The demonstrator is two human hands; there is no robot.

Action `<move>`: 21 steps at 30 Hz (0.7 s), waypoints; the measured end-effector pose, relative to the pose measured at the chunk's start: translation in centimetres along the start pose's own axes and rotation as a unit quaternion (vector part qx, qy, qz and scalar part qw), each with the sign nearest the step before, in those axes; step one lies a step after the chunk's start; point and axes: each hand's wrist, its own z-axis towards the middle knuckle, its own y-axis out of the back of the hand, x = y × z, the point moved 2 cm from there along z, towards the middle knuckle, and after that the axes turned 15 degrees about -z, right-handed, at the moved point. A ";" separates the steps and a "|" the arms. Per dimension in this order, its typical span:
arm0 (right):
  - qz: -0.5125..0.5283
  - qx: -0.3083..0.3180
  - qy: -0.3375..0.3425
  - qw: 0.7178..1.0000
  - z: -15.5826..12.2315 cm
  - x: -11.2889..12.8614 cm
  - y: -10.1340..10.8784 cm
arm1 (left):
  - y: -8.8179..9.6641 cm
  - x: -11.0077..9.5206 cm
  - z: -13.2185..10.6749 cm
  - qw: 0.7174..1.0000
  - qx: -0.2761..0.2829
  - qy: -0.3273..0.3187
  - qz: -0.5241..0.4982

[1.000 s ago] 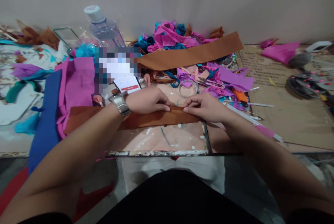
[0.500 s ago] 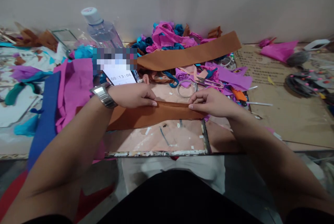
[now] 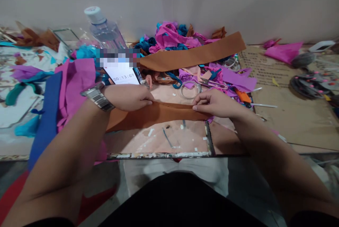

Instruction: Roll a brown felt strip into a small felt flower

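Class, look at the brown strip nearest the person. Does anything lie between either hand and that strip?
Nothing visible does. The left hand and the right hand both pinch the brown strip directly along its upper edge.

Phone screen, upper left of centre, just above the left hand: timer reads 00:13:07, dark digits on white. Top part of the screen is blurred out, no read there. Cardboard sheet, upper right: several rows of printed txt, too small and faint to make out.
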 end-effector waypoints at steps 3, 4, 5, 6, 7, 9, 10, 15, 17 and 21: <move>-0.008 -0.010 0.004 1.000 -0.1 0.4 -0.1 | -0.2 -1.3 0.2 1.000 -0.002 0.008 -0.002; -0.003 -0.012 0.005 1.000 -0.1 0.6 -0.3 | -0.4 -2.0 0.3 1.000 -0.026 -0.004 -0.011; 0.006 -0.010 0.007 1.000 -0.2 0.9 -0.6 | -0.8 -2.6 0.6 0.999 -0.047 -0.022 -0.017; 0.017 -0.008 0.008 1.000 -0.2 1.1 -1.0 | -1.3 -3.2 0.9 0.997 -0.061 -0.046 -0.022; 0.029 -0.006 0.009 1.000 -0.3 1.4 -1.3 | -1.9 -3.7 1.3 0.995 -0.069 -0.068 -0.027; 0.038 0.006 0.020 0.999 -0.4 1.9 -2.2 | -3.2 -4.5 2.1 0.993 -0.072 -0.094 -0.027; 0.042 0.011 0.027 0.999 -0.4 2.1 -2.6 | -3.9 -4.7 2.4 0.992 -0.072 -0.098 -0.026; 0.035 0.000 0.064 0.997 -0.1 1.8 -3.7 | -5.9 -5.2 3.6 0.991 -0.062 -0.102 -0.052; 0.037 -0.018 0.076 0.996 -0.1 1.5 -3.9 | -6.0 -5.2 3.6 0.990 -0.065 -0.101 -0.074; 0.022 -0.066 0.101 0.992 -0.3 1.5 -3.9 | -5.7 -4.9 3.6 0.982 -0.050 -0.112 -0.144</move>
